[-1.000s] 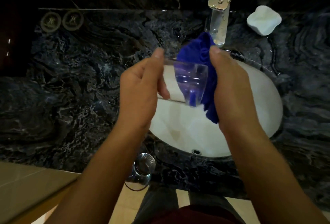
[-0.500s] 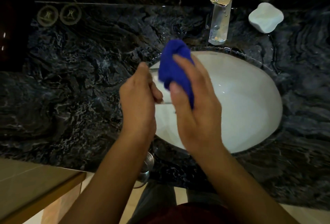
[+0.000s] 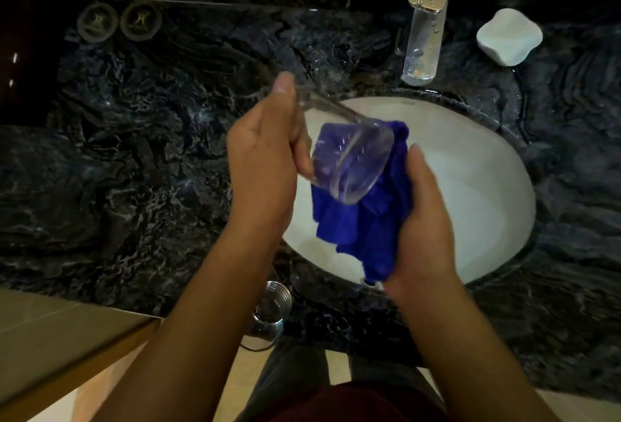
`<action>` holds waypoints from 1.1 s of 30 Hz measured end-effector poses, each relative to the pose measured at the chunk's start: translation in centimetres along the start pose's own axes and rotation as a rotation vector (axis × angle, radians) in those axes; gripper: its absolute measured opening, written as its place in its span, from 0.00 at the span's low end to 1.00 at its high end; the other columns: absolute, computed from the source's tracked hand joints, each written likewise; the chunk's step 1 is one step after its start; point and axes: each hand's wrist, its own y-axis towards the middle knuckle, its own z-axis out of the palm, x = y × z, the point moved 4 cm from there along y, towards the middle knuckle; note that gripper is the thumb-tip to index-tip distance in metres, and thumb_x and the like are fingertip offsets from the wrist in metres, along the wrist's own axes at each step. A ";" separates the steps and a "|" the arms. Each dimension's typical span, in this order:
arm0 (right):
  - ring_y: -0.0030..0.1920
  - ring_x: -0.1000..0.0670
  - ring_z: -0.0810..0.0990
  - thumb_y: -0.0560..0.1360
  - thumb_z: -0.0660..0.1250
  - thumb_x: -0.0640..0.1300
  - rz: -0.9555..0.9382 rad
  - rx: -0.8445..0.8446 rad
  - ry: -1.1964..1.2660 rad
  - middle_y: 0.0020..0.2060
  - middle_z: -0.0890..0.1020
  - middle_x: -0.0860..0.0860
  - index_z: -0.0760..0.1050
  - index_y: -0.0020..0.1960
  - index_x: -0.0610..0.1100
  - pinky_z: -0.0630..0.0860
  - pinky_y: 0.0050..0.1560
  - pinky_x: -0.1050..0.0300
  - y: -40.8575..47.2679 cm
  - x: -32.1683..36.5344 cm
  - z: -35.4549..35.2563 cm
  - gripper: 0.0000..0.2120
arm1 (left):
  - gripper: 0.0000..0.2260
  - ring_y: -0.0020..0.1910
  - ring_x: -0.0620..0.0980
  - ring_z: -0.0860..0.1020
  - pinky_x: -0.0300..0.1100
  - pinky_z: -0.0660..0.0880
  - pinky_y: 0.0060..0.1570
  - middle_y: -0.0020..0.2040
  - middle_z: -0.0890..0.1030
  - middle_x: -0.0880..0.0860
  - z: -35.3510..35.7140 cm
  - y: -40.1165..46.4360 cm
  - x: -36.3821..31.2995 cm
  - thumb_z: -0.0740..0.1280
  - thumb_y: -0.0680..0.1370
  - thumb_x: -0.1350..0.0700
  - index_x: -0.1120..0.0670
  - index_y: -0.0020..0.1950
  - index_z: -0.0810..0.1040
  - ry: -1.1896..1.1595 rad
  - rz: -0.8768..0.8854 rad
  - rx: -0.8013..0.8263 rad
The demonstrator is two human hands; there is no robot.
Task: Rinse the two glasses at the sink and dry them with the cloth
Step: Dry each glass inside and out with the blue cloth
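My left hand (image 3: 265, 169) grips a clear glass (image 3: 349, 163) by its rim end, tilted so its base points down and to the right over the white basin (image 3: 470, 193). Against the glass's lower side lies a blue cloth (image 3: 359, 223), bunched in my right hand (image 3: 423, 216). A second clear glass (image 3: 272, 307) stands upright on the dark marble counter near its front edge, partly hidden behind my left forearm.
A chrome tap (image 3: 426, 28) reaches over the basin's far rim; no water runs from it. A white soap dish (image 3: 509, 37) sits at the back right. Two round dark coasters (image 3: 117, 20) lie at the back left. The marble counter (image 3: 117, 159) spreads left.
My right hand has dropped from over the glass to below and right of it, with the cloth now under the glass. The glass has turned, base toward me.
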 end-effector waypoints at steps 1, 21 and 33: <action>0.66 0.40 0.82 0.79 0.63 0.60 0.055 0.051 0.033 0.65 0.83 0.42 0.79 0.70 0.43 0.76 0.69 0.40 0.5 0.7 0.0 0.27 | 0.22 0.21 0.45 0.66 0.45 0.77 0.33 0.21 0.70 0.46 0.0 -0.2 0.0 0.62 0.83 0.48 0.45 0.28 0.71 0.038 0.020 0.055; 0.60 0.41 0.85 0.61 0.83 0.60 -0.021 0.147 -0.081 0.62 0.84 0.42 0.77 0.70 0.43 0.83 0.56 0.45 0.6 1.2 -0.8 0.43 | 0.12 0.47 0.45 0.79 0.38 0.77 0.47 0.51 0.81 0.52 0.1 -3.1 -0.4 0.70 0.79 0.43 0.51 0.53 0.76 0.388 0.161 -0.038; 0.66 0.50 0.82 0.70 0.71 0.71 -0.163 -0.029 -0.229 0.64 0.85 0.52 0.79 0.69 0.56 0.78 0.66 0.50 -0.3 -0.8 -0.2 0.32 | 0.29 0.60 0.44 0.83 0.50 0.83 0.58 0.61 0.83 0.43 -0.2 -6.5 3.3 0.71 0.76 0.36 0.45 0.74 0.72 0.247 -0.081 -0.189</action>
